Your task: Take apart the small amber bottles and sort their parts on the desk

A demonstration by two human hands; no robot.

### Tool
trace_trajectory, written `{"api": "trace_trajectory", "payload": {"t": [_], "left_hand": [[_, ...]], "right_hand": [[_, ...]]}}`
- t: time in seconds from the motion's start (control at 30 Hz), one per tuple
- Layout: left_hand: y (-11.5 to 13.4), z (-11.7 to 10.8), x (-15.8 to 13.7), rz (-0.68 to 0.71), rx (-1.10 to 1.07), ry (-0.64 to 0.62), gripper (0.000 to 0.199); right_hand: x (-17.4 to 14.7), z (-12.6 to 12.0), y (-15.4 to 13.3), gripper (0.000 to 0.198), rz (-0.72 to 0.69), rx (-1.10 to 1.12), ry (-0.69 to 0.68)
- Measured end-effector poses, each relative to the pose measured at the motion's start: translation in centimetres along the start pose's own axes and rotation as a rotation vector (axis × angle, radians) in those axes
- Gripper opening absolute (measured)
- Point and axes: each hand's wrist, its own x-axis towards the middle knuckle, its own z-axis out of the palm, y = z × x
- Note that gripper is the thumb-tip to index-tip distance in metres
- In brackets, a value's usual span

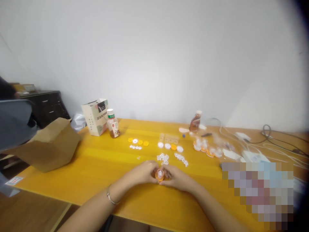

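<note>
Both my hands meet near the front of the table around a small clear cup-like piece with an orange rim and a white part inside (159, 174). My left hand (146, 172) grips it from the left, and my right hand (174, 176) from the right, fingers closed on it. Just beyond lie white lacy plastic pieces (163, 158) and a second strip of them (181, 159). Behind these is a row of white and orange discs (167, 146), with clear cups (169, 138) behind it. Small white pieces (135, 147) sit below yellow and white rings (140, 142).
A brown paper bag (55, 145) stands at the left, near a printed carton bag (93, 117) and a drink bottle (112, 125). At the right are a brown bottle (195, 121), several assembled clear-and-orange pieces (207, 148), cables (270, 137) and a blurred-out patch (263, 190).
</note>
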Motion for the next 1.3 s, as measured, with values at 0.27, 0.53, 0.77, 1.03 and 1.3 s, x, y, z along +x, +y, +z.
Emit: {"api": "trace_trajectory", "payload": {"t": [0.27,0.53,0.77,1.03,1.3], "left_hand": [[1.6,-2.3,-1.0,0.214,-0.159,0.004,0.035],[1.7,-2.2,-0.7,0.146,-0.104,0.065,0.037],[1.6,-2.5,-0.6,0.185,-0.127,0.022,0.024],[1.6,-1.8,-0.4,0.219,-0.090,-0.013,0.015],[1.9,-2.3,-0.3,0.220,-0.143,-0.035,0.037]], "right_hand": [[0.4,0.8,0.6,0.011,-0.077,0.151,-0.004],[0.4,1.1,0.8,0.014,-0.085,0.307,-0.054],[0.5,1.1,0.7,0.014,-0.065,0.330,-0.051],[0.6,1.3,1.4,0.016,-0.057,0.277,-0.025],[0.6,1.3,1.0,0.020,-0.053,0.298,-0.027]]}}
